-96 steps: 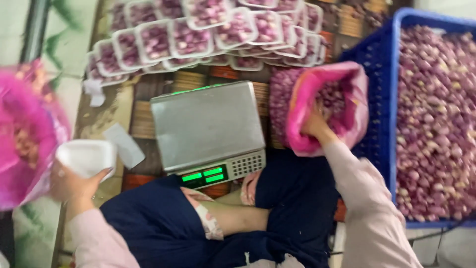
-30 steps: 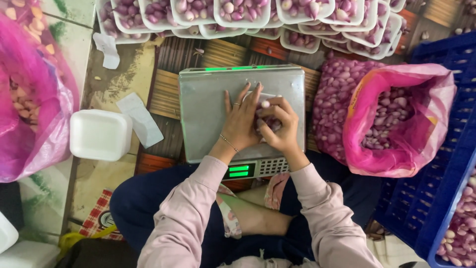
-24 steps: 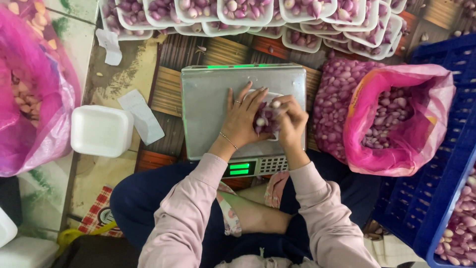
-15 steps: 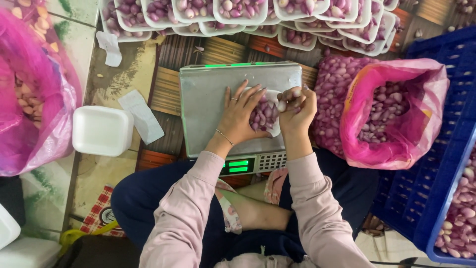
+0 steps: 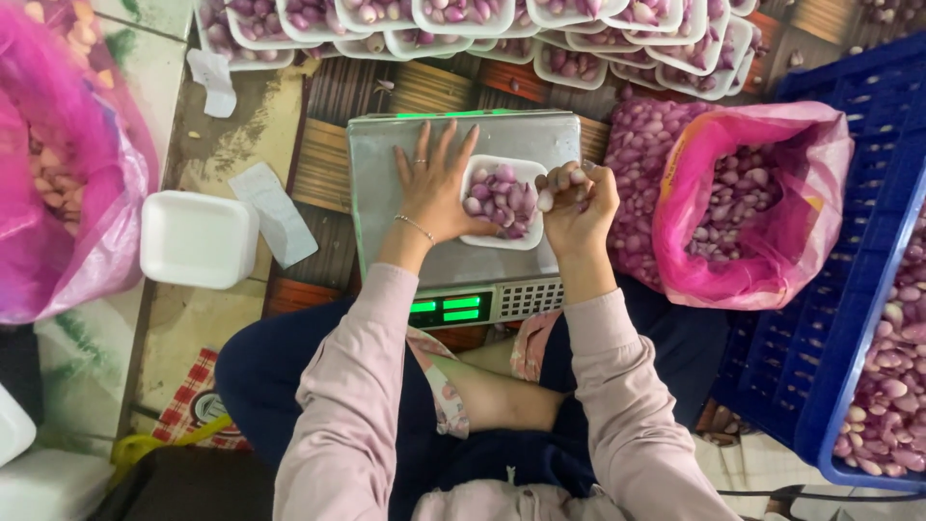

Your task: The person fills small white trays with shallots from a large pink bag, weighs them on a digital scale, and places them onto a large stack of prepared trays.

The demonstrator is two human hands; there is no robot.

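Observation:
A white foam tray (image 5: pixel 526 236) filled with purple shallots (image 5: pixel 502 198) sits on the steel platform of a digital scale (image 5: pixel 386 164). My left hand (image 5: pixel 436 188) lies flat on the platform with fingers spread, touching the tray's left edge. My right hand (image 5: pixel 577 203) is curled at the tray's right edge, holding a few shallots in its fingers. The scale's green display (image 5: pixel 447 309) glows at the front.
A pink bag of shallots (image 5: pixel 743 207) stands open to the right, beside a blue crate (image 5: pixel 873 289) holding more. Another pink bag (image 5: pixel 58 164) is at the left, with a stack of empty white trays (image 5: pixel 198 239). Filled trays (image 5: pixel 482 24) line the far side.
Both hands were cupped together over the tray; now they have parted. The right hand moved to the tray's right edge with shallots, and the left hand flattened on the platform.

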